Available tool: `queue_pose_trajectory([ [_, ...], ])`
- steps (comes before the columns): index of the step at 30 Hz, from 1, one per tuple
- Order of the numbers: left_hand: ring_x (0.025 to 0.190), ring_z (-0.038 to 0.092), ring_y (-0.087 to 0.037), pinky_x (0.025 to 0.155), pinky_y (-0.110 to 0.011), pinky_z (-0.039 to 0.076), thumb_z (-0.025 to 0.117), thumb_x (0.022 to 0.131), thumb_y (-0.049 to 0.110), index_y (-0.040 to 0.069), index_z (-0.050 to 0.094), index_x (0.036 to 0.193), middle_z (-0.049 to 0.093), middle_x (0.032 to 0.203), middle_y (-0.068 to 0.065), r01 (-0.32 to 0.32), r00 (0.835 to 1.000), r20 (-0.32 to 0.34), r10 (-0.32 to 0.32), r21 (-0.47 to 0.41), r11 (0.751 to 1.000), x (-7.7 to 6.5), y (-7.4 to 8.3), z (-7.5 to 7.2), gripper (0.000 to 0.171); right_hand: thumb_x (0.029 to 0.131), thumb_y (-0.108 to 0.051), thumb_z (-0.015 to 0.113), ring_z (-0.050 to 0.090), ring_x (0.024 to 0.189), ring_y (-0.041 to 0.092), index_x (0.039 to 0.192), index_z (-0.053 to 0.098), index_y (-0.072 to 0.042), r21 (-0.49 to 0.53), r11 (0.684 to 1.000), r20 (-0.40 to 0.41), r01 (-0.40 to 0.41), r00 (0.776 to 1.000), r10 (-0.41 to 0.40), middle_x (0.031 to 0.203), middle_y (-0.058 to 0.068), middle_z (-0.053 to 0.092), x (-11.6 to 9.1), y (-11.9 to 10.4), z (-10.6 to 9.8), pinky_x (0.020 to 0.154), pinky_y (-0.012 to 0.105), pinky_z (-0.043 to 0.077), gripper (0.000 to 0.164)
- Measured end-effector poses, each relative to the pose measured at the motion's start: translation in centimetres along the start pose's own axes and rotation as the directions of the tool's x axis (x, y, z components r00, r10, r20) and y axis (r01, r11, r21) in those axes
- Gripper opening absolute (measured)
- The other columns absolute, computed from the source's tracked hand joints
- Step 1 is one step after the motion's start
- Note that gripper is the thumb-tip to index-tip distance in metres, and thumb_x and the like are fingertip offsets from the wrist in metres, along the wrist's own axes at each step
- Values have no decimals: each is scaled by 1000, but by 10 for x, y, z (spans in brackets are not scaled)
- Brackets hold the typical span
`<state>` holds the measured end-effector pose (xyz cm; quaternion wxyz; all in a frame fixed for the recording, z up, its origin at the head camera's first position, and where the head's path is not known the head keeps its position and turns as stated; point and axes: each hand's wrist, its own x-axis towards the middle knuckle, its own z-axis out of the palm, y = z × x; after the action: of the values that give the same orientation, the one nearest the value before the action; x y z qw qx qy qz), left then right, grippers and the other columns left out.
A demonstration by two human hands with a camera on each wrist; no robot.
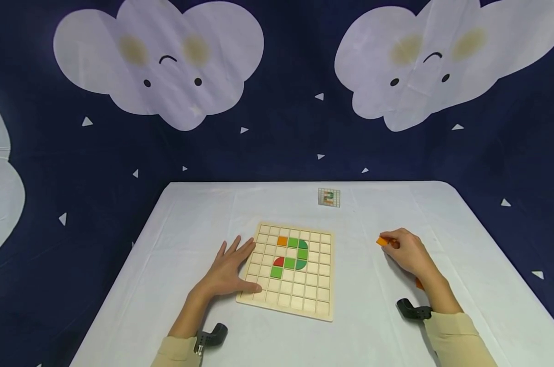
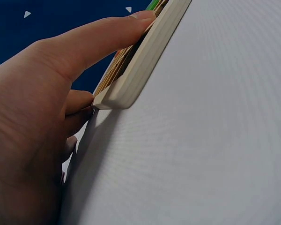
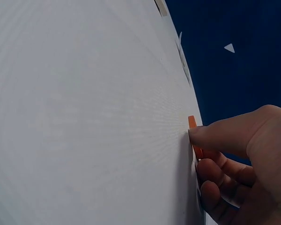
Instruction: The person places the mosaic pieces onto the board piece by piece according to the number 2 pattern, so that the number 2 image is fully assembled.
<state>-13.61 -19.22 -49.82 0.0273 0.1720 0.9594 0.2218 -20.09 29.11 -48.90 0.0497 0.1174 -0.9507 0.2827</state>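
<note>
A wooden grid board (image 1: 311, 308) lies on the table in the head view. On it, orange, red and several green tiles form a curved figure, including a green square (image 1: 276, 272) at its lower left. My left hand (image 1: 226, 270) rests at the board's left edge with its fingers spread; the thumb (image 2: 107, 35) lies over the rim. Out to the right of the board, my right hand (image 1: 407, 250) pinches an orange tile (image 3: 192, 123) between thumb and fingers, close over the table. Another orange piece (image 1: 419, 284) shows partly from behind the right wrist.
A small card (image 1: 329, 197) with a coloured grid pattern stands behind the board. White cloth covers the table (image 1: 364, 326). Beyond its far edge hangs a dark blue curtain (image 1: 286, 142) with clouds. Each wrist wears a black camera mount (image 1: 413, 310).
</note>
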Motion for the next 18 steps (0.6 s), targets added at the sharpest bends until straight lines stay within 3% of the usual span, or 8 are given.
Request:
queue_pose_trajectory([
  [9, 146, 4, -21, 115, -46, -4, 72, 59, 75, 14, 31, 151, 24, 156, 6, -6, 1000, 5, 6, -3, 1000, -1, -1, 0, 118, 85, -9, 67, 52, 79, 23, 115, 69, -2, 5, 1000, 4, 15, 1000, -15, 104, 14, 63, 0, -5, 6, 70, 37, 43, 31],
  [18, 146, 3, -19, 115, -46, -4, 71, 58, 77, 15, 30, 152, 23, 156, 7, 1, 1000, 9, -1, 1, 1000, 0, -1, 1, 119, 81, -11, 74, 53, 73, 16, 111, 71, -5, 52, 995, -24, 83, 996, -82, 99, 5, 65, 2, -15, 16, 62, 31, 44, 31],
])
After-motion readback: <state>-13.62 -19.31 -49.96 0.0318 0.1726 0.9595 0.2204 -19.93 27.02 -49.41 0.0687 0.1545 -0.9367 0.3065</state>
